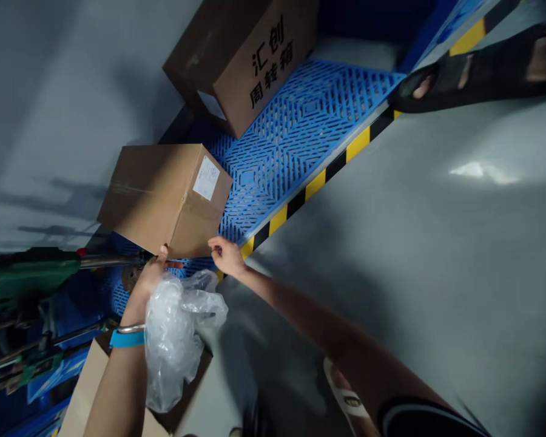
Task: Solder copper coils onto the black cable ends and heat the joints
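A small brown cardboard box (164, 197) with a white label rests on the blue plastic pallet (300, 127). My left hand (152, 276) reaches to the box's near bottom edge while clutching a crumpled clear plastic bag (175, 337), fingers closed round it. A blue band and a metal bangle sit on that wrist. My right hand (226, 255) touches the box's near bottom corner with curled fingers.
A bigger cardboard box (241, 54) with black characters stands further back on the pallet. A yellow-black striped edge (327, 173) borders the grey floor. Another person's sandalled foot (473, 70) is at top right. An open carton (88, 388) and green-blue machinery (27, 285) lie at left.
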{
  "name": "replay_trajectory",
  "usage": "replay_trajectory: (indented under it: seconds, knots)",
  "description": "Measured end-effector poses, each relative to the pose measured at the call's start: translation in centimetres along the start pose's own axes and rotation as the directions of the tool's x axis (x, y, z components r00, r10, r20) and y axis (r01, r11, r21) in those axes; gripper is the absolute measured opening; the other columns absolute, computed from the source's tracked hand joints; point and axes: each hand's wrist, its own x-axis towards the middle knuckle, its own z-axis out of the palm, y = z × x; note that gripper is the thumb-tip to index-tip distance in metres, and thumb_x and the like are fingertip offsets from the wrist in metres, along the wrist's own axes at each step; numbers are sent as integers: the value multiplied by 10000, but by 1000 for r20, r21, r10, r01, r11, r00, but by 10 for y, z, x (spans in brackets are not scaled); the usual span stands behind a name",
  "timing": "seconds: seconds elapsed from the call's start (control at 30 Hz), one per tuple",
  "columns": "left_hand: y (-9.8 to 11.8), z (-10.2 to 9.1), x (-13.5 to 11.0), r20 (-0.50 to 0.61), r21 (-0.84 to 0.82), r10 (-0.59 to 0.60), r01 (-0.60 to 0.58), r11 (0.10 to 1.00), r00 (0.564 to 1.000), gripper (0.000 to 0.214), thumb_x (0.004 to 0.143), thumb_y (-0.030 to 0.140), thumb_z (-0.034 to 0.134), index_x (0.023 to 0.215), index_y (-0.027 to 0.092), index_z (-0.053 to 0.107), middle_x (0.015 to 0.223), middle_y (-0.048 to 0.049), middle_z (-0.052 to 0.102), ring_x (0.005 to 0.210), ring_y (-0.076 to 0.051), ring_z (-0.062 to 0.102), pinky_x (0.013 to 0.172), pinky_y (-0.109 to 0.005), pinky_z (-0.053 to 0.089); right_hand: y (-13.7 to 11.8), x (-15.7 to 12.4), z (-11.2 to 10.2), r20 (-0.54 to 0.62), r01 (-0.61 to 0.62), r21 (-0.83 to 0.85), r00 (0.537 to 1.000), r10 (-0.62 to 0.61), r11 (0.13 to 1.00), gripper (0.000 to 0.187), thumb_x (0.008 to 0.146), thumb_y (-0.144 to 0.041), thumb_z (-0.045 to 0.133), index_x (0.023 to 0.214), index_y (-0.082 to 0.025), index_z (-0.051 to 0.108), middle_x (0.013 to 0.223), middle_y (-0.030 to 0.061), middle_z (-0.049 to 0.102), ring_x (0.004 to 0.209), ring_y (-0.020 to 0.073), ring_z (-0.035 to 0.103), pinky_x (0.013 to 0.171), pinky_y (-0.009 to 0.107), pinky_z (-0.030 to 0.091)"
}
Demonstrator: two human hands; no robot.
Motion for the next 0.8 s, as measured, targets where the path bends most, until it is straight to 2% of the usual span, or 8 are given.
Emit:
replay_trajectory:
  seconds: [0.13, 0.23, 0.33, 0.43, 0.53, 0.63, 0.73, 0.8]
  knots:
    - [0, -2, 8, 6, -30, -43, 43, 999, 999, 486, 997, 470, 403, 1263, 96, 562, 713, -72, 731, 290, -75, 403, 304, -199, 293, 27, 51, -46, -154, -82, -13, 985, 79, 997, 266, 779, -105, 469, 946, -198, 654, 1002, 83, 732, 979, 235, 696, 982, 441, 525]
    - [-2, -6, 13, 53, -53, -71, 73, 996, 996, 497, 990, 458, 422, 1274, 74, 557, 774, -113, 747, 286, -77, 400, 292, -207, 306, 33, 103, -83, -220, -99, -5, 971, 95, 995, 295, 800, -111, 471, 1024, -173, 652, 1069, 119, 714, 1071, 268, 671, 1045, 486, 477]
    - [-3, -9, 15, 61, -54, -54, 58, 997, 997, 497, 974, 469, 453, 1253, 77, 581, 804, -118, 752, 294, -64, 386, 291, -197, 307, 32, 156, -106, -219, -72, 25, 973, 76, 997, 365, 818, -117, 495, 1153, -163, 631, 1191, 117, 683, 1173, 251, 630, 1104, 448, 443]
    - [-2, -11, 14, 71, -55, -58, 62, 997, 996, 511, 954, 495, 483, 1238, 86, 597, 840, -123, 757, 318, -54, 383, 303, -182, 311, 30, 198, -108, -161, -28, 79, 986, 41, 996, 473, 825, -133, 519, 1291, -192, 579, 1356, 72, 608, 1291, 209, 553, 1156, 401, 403]
    - [-2, -12, 14, 96, -45, -89, 94, 995, 991, 607, 876, 570, 578, 1252, 93, 585, 877, -132, 757, 342, -50, 390, 315, -179, 307, 30, 224, -100, -25, -2, 182, 1000, 7, 983, 590, 812, -118, 534, 1393, -214, 503, 1484, 44, 502, 1390, 188, 450, 1205, 401, 332]
    - [-4, -15, 17, 86, -23, -87, 90, 996, 992, 722, 787, 658, 636, 1239, 98, 587, 921, -141, 755, 339, -30, 355, 313, -177, 269, 29, 233, -93, 86, 9, 198, 996, -26, 980, 637, 787, -61, 520, 1410, -186, 482, 1481, 66, 505, 1370, 193, 473, 1204, 423, 334]
    - [-6, -19, 21, 99, -16, -93, 95, 995, 991, 754, 741, 703, 648, 1198, 105, 610, 966, -147, 749, 325, -10, 291, 304, -190, 226, 28, 229, -91, 79, 38, 143, 996, -50, 989, 647, 768, -18, 482, 1395, -174, 487, 1459, 62, 525, 1345, 187, 495, 1195, 427, 351]
    - [-6, -20, 22, 108, -23, -120, 123, 992, 987, 752, 722, 693, 674, 1199, 115, 614, 997, -149, 744, 336, -14, 303, 313, -200, 231, 26, 225, -92, 50, 44, 114, 997, -50, 993, 652, 759, -10, 468, 1390, -170, 485, 1466, 60, 513, 1354, 181, 481, 1202, 418, 343]
